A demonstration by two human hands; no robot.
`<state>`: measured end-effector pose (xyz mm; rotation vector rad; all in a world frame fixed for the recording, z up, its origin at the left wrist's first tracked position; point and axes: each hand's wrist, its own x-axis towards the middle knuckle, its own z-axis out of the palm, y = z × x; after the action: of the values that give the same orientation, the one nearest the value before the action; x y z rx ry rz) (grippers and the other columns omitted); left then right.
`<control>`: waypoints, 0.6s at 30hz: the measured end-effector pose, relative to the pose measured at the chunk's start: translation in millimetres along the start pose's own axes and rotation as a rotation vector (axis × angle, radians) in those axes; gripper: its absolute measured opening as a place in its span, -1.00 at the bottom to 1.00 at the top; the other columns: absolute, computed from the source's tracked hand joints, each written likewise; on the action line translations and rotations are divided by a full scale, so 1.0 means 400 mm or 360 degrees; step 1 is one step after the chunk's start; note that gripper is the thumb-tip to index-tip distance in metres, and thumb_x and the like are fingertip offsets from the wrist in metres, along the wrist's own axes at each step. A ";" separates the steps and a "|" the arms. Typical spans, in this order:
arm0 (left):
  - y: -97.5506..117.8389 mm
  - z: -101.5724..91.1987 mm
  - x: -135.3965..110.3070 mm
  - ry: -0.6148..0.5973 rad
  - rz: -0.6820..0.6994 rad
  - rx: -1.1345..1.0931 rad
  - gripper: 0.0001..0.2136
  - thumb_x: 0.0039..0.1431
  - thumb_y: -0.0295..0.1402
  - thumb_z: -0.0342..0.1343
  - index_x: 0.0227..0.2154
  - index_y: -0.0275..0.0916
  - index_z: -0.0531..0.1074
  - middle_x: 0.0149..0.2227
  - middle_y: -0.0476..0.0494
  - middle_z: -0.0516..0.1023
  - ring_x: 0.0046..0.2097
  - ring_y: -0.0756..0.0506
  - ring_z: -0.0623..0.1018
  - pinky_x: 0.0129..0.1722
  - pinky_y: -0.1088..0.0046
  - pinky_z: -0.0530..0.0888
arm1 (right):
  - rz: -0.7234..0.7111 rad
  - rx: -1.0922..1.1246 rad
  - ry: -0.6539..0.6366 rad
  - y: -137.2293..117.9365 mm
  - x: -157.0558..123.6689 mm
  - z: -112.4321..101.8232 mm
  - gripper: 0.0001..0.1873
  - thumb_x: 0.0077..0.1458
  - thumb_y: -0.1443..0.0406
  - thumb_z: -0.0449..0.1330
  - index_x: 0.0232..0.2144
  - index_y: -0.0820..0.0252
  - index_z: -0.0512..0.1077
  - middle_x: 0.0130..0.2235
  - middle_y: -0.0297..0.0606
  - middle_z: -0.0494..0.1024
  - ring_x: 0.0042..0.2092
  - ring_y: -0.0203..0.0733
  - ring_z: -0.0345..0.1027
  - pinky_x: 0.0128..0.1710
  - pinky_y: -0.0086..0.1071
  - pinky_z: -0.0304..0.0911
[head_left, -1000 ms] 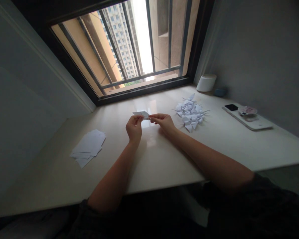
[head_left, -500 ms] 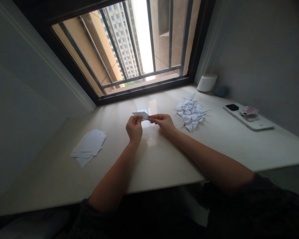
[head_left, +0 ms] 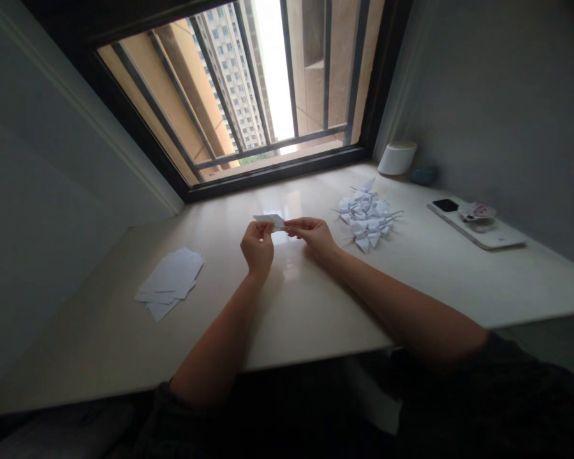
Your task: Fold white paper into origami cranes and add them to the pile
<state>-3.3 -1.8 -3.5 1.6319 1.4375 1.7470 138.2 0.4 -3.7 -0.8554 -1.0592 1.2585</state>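
In the head view, the one on offer here, I see a small piece of folded paper (head_left: 270,220) held up over the white table (head_left: 287,325), between the two hands and just beyond their fingertips. Its long axis runs crosswise, from one hand's side to the other, tipping slightly nearer the person at the right end. The left hand (head_left: 257,248) pinches its near edge, thumb against fingers, and has more of the paper above it; the right hand (head_left: 316,234) pinches at the right corner, so both touch it. A pile of folded paper shapes (head_left: 367,217) sits past the right hand, and loose sheets (head_left: 175,277) lie well off to the left. The creases are too small to make out (the window (head_left: 268,83) glares behind), and the fingers hide the lower edge, its underside too.
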 end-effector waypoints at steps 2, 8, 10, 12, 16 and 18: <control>0.008 -0.004 -0.002 0.0009 0.0053 0.0097 -0.89 0.12 -0.29 0.14 -0.42 -0.22 0.42 -0.40 -0.05 0.55 -0.35 -0.04 0.54 -0.29 0.45 0.43 | -0.0006 0.0012 0.0002 0.002 0.000 0.000 -0.74 -0.30 0.20 0.39 -0.44 0.15 0.58 -0.51 -0.32 0.57 -0.45 -0.29 0.35 -0.38 -0.37 0.18; 0.006 -0.003 -0.001 0.0033 0.0040 0.0126 -0.89 0.12 -0.29 0.13 -0.42 -0.22 0.41 -0.41 -0.05 0.54 -0.35 -0.04 0.53 -0.30 0.46 0.43 | 0.0011 0.0002 -0.0009 -0.001 -0.002 0.004 -0.76 -0.28 0.23 0.37 -0.44 0.15 0.58 -0.48 -0.30 0.59 -0.44 -0.28 0.37 -0.36 -0.36 0.19; -0.002 0.000 0.001 0.0035 0.0009 0.0088 -0.88 0.12 -0.29 0.13 -0.42 -0.22 0.41 -0.41 -0.06 0.53 -0.35 -0.04 0.54 -0.30 0.45 0.43 | 0.0015 0.0001 -0.0016 -0.003 -0.003 0.006 -0.76 -0.28 0.23 0.38 -0.44 0.16 0.58 -0.48 -0.29 0.59 -0.44 -0.28 0.37 -0.36 -0.36 0.20; -0.007 0.002 0.002 0.0033 -0.0007 0.0061 -0.88 0.12 -0.28 0.14 -0.42 -0.22 0.41 -0.42 -0.06 0.53 -0.36 -0.04 0.54 -0.30 0.45 0.44 | 0.0014 0.0003 -0.0022 -0.004 -0.004 0.007 -0.76 -0.28 0.23 0.38 -0.44 0.16 0.58 -0.48 -0.29 0.59 -0.44 -0.27 0.38 -0.36 -0.35 0.21; -0.005 0.004 0.001 0.0016 -0.0012 -0.0003 -0.86 0.11 -0.26 0.16 -0.41 -0.22 0.41 -0.41 -0.06 0.54 -0.36 -0.04 0.54 -0.28 0.43 0.46 | 0.0022 -0.0022 -0.0013 -0.005 -0.002 0.004 -0.75 -0.29 0.22 0.37 -0.44 0.17 0.58 -0.49 -0.28 0.59 -0.43 -0.26 0.38 -0.35 -0.35 0.21; -0.001 0.005 0.000 -0.0005 0.0005 -0.0059 -0.85 0.11 -0.24 0.17 -0.40 -0.22 0.42 -0.38 -0.08 0.55 -0.33 -0.05 0.55 -0.25 0.42 0.46 | 0.0033 -0.0042 0.0008 -0.004 0.000 0.001 -0.73 -0.28 0.20 0.36 -0.42 0.17 0.58 -0.47 -0.27 0.59 -0.42 -0.26 0.38 -0.35 -0.35 0.20</control>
<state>-1.7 -0.8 -4.0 1.6183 1.3931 1.7615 138.3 0.0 -2.1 -0.8911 -1.0673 1.2613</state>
